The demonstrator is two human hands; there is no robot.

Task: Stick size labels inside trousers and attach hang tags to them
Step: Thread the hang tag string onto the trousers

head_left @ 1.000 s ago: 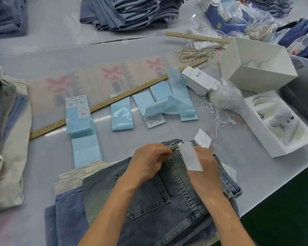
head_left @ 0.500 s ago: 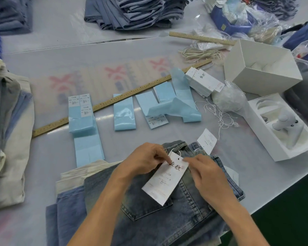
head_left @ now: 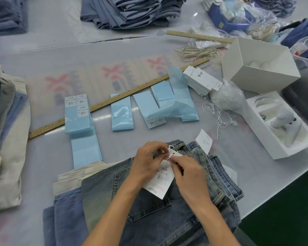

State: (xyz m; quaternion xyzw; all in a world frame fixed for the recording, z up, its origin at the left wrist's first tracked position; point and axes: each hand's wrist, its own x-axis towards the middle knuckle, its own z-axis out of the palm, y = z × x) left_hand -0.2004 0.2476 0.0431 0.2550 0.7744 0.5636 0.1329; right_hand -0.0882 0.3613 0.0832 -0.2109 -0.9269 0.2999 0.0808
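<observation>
Folded blue jeans (head_left: 149,210) lie on top of a stack at the near edge of the table, back pocket up. A white hang tag (head_left: 158,180) rests on them just below the waistband. My left hand (head_left: 148,160) pinches the tag's top end and its thin string at the waistband. My right hand (head_left: 188,174) pinches the same top end from the right, fingertips meeting the left hand's. Another tagged pair (head_left: 219,167) lies underneath, its tag (head_left: 204,141) sticking out. Blue sheets of size labels (head_left: 78,118) lie in a row beyond.
A long wooden ruler (head_left: 114,102) crosses the table. A stack of hang tags (head_left: 201,80), loose strings (head_left: 219,114), a plastic bag (head_left: 226,96) and two white boxes (head_left: 260,68) are at right. Folded trousers are piled at left (head_left: 5,130) and at the back (head_left: 130,11).
The tag went from upright at the waistband to lying flat on the jeans. Both hands closed in on its top end, the right hand moving up to meet the left.
</observation>
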